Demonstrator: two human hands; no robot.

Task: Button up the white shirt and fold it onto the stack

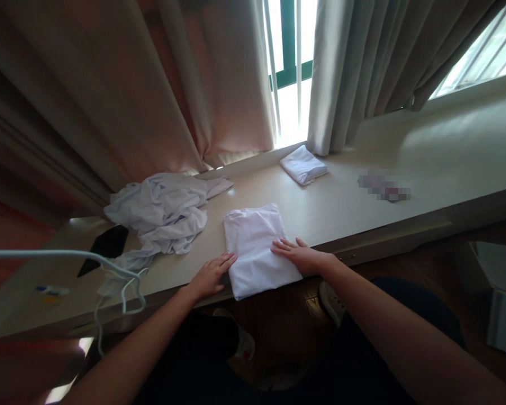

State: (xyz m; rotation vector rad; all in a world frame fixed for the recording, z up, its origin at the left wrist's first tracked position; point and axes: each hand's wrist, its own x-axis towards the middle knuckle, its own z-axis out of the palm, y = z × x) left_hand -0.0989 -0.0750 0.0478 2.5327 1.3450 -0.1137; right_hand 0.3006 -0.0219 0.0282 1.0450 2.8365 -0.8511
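White folded cloth (257, 250) on wooden ledge (341, 208); left hand (211, 275) flat at its left edge, right hand (299, 254) pressing on top, fingers spread, gripping nothing. Crumpled garments (164, 211) lie left.

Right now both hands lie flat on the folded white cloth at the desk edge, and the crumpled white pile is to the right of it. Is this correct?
Not quite. The head view shows the crumpled white pile lying left of the folded white cloth, not right. Left hand and right hand do lie flat on it at the desk edge.
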